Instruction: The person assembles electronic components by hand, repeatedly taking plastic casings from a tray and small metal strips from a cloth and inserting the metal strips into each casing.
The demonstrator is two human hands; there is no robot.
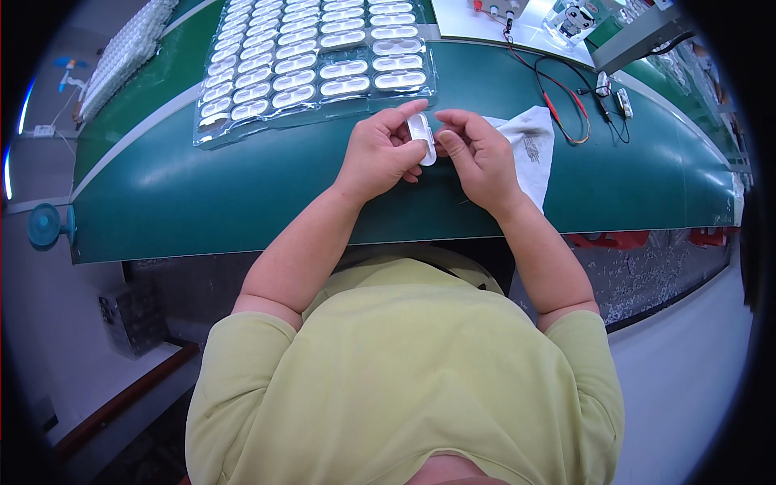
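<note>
A small white oval plastic case [422, 137] is held upright between both hands above the green bench mat [242, 194]. My left hand [380, 152] grips it from the left, thumb and forefinger around its top. My right hand [477, 152] pinches its right edge with thumb and forefinger. Just behind the hands lies a clear blister tray [307, 65] filled with several rows of the same white oval cases.
A white cloth [529, 145] lies on the mat beside my right hand. Red and black test leads [566, 105] run back to a device at the far right. A stack of white trays [125, 52] sits at the far left. A small blue fan [44, 225] stands off the bench's left edge.
</note>
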